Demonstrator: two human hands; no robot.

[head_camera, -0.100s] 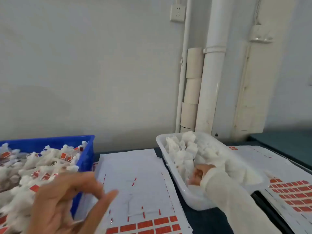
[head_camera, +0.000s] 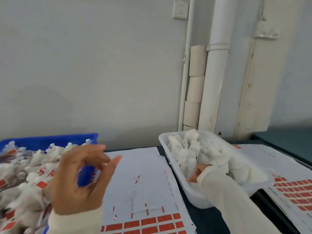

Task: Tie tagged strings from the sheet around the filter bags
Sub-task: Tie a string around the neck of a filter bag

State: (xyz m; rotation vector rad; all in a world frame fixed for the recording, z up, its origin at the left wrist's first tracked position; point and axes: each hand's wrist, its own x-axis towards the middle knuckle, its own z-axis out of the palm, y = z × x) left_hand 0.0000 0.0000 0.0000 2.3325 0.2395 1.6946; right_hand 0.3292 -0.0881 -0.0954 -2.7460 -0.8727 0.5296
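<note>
A white tray (head_camera: 161, 137) right of centre holds loose white filter bags (head_camera: 189, 149). My right hand (head_camera: 198, 173) reaches into its near-left corner among the bags, with the fingers curled down; the sleeve hides whether they hold one. My left hand (head_camera: 81, 179) hovers over the right edge of the blue bin (head_camera: 50, 138), fingers loosely curled and nothing in them. Between the two lies the string sheet (head_camera: 143, 164), mostly stripped, with a few strings and rows of red tags (head_camera: 148, 222) near its front edge.
The blue bin is piled with tied bags carrying red tags (head_camera: 41, 184). A second tag sheet (head_camera: 293, 190) lies right of the tray on the dark table. Wall, white pipes and paper rolls (head_camera: 196, 85) stand close behind.
My left hand has lifted a little, up and to the right, with its fingers more spread. The right hand stays in the tray.
</note>
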